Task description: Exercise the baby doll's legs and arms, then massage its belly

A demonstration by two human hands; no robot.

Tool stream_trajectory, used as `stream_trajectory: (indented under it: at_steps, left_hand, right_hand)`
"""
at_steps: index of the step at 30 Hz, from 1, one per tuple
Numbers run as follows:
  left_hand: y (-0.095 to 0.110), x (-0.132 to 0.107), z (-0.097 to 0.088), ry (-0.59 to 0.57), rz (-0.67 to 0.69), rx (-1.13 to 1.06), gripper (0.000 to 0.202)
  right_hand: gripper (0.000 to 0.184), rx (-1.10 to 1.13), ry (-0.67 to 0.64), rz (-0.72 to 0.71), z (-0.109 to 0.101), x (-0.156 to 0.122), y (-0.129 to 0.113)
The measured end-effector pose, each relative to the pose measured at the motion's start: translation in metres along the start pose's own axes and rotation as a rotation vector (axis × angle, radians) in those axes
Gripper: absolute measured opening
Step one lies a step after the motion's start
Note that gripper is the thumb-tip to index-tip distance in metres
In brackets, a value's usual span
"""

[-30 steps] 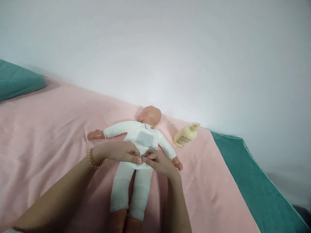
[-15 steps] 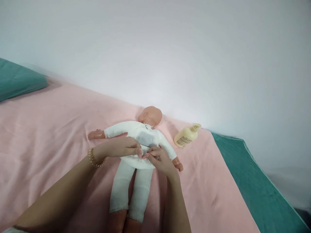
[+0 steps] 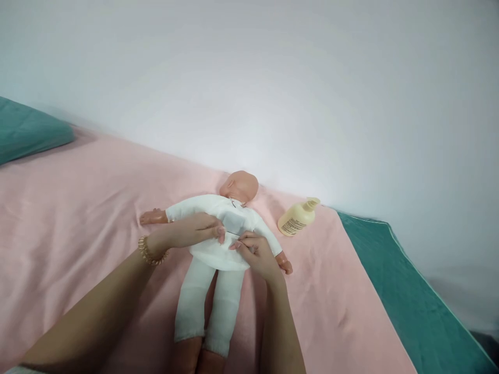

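A baby doll (image 3: 218,254) with a white cloth body and plastic head and limbs lies stretched out before me, its head away from me. A pale grey rectangular panel (image 3: 233,222) shows in the middle of its torso, with a thin dark line along the near edge. My left hand (image 3: 200,229) presses on the cloth left of the panel, thumb and fingers closed on it. From the right, my right hand (image 3: 255,252) pinches the cloth just below the panel. The fingertips are partly hidden, and a small gap lies between the two hands.
A pale yellow pump bottle (image 3: 297,218) stands tilted in view, right of the doll. Beneath everything spreads a pink sheet (image 3: 97,208). Green cloth shows as a folded piece (image 3: 31,130) at left and a mat (image 3: 393,265) at right. A white wall (image 3: 249,83) rises behind.
My hands have drawn slightly apart, the left one moving up and left. More white cloth and the dark line by the panel now show between them.
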State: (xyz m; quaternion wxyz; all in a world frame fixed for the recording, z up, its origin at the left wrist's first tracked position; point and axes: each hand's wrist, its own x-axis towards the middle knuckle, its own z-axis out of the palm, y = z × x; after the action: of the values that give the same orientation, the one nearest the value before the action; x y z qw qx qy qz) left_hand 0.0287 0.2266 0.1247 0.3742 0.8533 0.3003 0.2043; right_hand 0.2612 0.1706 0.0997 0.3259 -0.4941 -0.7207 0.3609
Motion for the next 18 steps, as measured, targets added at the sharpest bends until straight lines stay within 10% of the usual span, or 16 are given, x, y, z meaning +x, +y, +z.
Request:
stream_trajectory:
  at_steps: [18]
  left_hand:
    - [-0.0001, 0.0064, 0.0012, -0.094, -0.067, 0.004, 0.052]
  right_hand:
    - [0.03, 0.041, 0.065, 0.079, 0.0048, 0.006, 0.0045]
